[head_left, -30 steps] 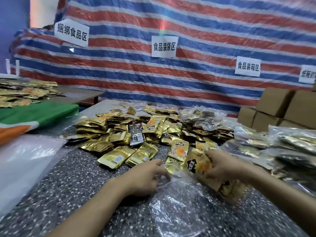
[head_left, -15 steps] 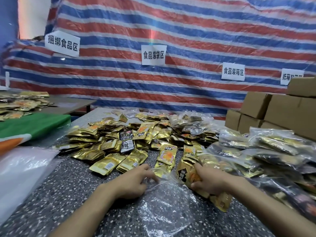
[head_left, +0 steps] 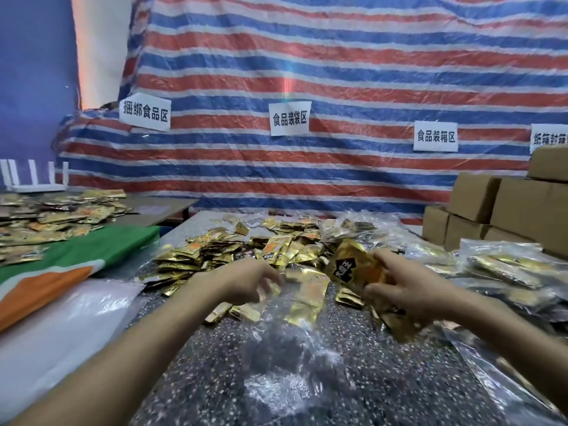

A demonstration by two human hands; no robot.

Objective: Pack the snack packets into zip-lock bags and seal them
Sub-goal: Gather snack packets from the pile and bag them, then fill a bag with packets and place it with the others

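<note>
On a speckled tabletop (head_left: 215, 379), a clear zip-lock bag (head_left: 285, 358) lies before the person, its mouth facing away. The left hand (head_left: 246, 282), blurred, curls its fingers round the bag's far-left edge and pinches it. Just right of the bag's mouth, the right hand (head_left: 408, 292) grips a stack of gold snack packets (head_left: 350, 265). One gold packet (head_left: 307, 298) sits at the bag's mouth; whether it is inside cannot be told. Beyond the bag spreads a loose pile of packets (head_left: 239, 253). Right of the bag lie filled bags (head_left: 507, 269) and cardboard boxes (head_left: 498, 204); left of it, a green-and-orange cloth (head_left: 92, 256).
</note>
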